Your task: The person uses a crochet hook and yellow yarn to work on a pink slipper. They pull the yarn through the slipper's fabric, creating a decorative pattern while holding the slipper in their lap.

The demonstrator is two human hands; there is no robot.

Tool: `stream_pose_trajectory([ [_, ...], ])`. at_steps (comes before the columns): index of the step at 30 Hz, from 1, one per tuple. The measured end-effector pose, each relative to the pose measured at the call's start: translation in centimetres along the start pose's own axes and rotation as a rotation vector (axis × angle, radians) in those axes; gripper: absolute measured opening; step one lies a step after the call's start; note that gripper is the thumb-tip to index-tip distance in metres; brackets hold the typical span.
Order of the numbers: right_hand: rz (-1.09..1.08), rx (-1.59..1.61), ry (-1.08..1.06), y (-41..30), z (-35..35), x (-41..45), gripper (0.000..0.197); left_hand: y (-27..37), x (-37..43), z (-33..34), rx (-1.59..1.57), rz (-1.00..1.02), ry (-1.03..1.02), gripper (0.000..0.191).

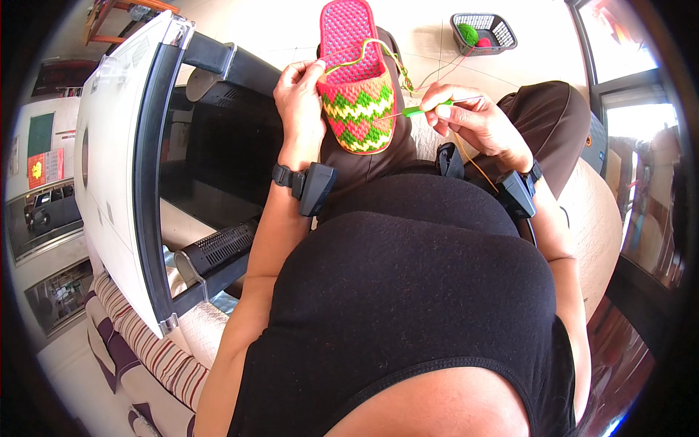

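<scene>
A knitted slipper [357,112] with a red, green and yellow zigzag upper rests on my thigh, toe towards me. Its pink woven insole [348,27] shows beyond the opening. My left hand [300,93] grips the left side of the opening between thumb and fingers. In my right hand [472,114] is a crochet hook with a green handle [413,111], its thin metal shaft reaching the right part of the upper. The tip is too small to make out. A green and yellow yarn strand [390,52] loops over the insole and hangs down the slipper's right side.
On the tiled floor ahead stands a black plastic basket [497,46] with a green yarn ball [468,34] and a red one [484,42]. Strands run from it towards the slipper. Close on my left is a white table [120,164] with a dark metal frame.
</scene>
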State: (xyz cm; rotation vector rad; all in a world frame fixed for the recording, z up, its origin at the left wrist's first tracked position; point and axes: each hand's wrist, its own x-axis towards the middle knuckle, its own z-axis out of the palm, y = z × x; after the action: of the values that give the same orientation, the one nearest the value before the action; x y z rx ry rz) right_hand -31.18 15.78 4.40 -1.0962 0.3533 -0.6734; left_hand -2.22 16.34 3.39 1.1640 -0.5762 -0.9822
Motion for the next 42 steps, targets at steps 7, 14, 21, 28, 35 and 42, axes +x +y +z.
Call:
stream_pose_trajectory([
  [7, -0.02, 0.009, -0.028, -0.07, 0.13, 0.01, 0.025, 0.0, 0.0, -0.13, 0.006, -0.002, -0.003, 0.007],
  [14, 0.008, -0.038, -0.01, -0.02, 0.07, -0.07, 0.024, -0.12, 0.04, -0.26, -0.004, -0.007, 0.009, 0.008],
  [21, -0.014, -0.031, 0.001, 0.16, 0.02, -0.01, 0.025, -0.21, 0.13, -0.32, 0.002, 0.008, -0.001, 0.007],
  [28, 0.014, -0.014, -0.009, 0.11, 0.02, 0.08, 0.026, 0.1, -0.09, -0.11, -0.011, -0.003, 0.009, 0.008],
  [35, 0.02, -0.017, -0.012, -0.22, 0.14, 0.03, 0.024, 0.08, 0.05, -0.3, -0.005, -0.012, 0.011, 0.008],
  [42, 0.033, -0.026, -0.019, -0.15, -0.02, -0.05, 0.024, 0.15, 0.26, -0.59, 0.015, -0.005, -0.012, 0.009],
])
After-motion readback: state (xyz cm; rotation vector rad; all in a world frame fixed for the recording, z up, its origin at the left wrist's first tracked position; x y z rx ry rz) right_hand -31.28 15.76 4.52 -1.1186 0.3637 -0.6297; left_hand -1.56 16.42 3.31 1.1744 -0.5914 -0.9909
